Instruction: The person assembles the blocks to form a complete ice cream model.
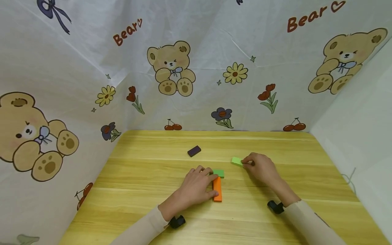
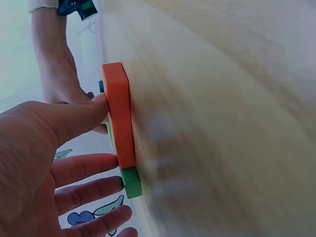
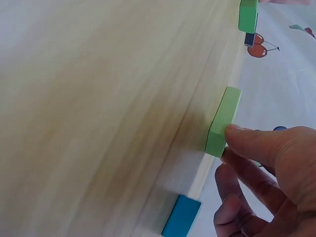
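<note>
Pinching a flat lime-green block [image 1: 236, 161], the right hand [image 1: 261, 168] sits right of the long orange block [image 1: 217, 185]. The left hand [image 1: 196, 186] touches it with extended fingers; a deeper-green block [image 1: 219, 173] abuts its far end.

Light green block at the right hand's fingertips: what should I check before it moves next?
1. Right hand pinching the light green block: ok.
2. Light green block apart from the green block: ok.
3. Left hand touching the orange block: ok.
4. Teal block visible from the head camera: not ok.
5. Light green block lifted off the table: cannot tell.
</note>
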A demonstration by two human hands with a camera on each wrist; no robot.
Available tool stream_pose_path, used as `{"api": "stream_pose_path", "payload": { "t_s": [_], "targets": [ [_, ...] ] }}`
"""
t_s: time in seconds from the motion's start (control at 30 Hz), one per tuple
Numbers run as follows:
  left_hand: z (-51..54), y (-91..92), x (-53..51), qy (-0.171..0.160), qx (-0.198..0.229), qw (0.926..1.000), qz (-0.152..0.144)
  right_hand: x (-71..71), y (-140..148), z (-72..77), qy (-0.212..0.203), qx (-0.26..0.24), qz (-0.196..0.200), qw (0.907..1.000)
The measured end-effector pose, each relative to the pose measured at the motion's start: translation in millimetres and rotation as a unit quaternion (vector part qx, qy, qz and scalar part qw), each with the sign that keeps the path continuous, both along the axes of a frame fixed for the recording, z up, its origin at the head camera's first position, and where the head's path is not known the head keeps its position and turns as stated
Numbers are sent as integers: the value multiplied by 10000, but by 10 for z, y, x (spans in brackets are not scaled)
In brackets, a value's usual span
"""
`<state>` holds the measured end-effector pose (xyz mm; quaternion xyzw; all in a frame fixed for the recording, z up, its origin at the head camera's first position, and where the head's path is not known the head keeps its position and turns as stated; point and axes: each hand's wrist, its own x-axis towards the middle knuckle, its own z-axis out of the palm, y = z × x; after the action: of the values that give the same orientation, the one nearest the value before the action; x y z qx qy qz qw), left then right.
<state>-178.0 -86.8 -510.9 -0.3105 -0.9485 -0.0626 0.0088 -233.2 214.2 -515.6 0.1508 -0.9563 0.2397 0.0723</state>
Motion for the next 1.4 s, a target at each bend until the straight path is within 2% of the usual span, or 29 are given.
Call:
{"api": "stream_pose_path", "payload": {
  "t_s": [0.4, 0.5, 0.77, 0.9, 1.17, 1.4],
  "targets": [
    [16, -7, 12, -47, 45, 10000, 70, -147, -239, 26, -180, -67, 350, 9992],
    [18, 15, -15, -1, 44, 10000, 58, -178, -283, 49, -199, -126, 365, 9991],
    [-11, -18, -4, -132, 34, 9998, 121, -228, -512, 31, -375, -223, 648, 9969],
    [-27, -16, -12, -33, 108, 9999, 62, -253, -580, 18, -299, -213, 629, 9973],
    [-17, -19, -2, -92, 161, 9998, 84, -228, -672, -5, -333, -360, 848, 9952],
    [-21, -29, 7, -142, 149, 9997, 115, -207, -726, -35, -174, -395, 946, 9946]
  ]
}}
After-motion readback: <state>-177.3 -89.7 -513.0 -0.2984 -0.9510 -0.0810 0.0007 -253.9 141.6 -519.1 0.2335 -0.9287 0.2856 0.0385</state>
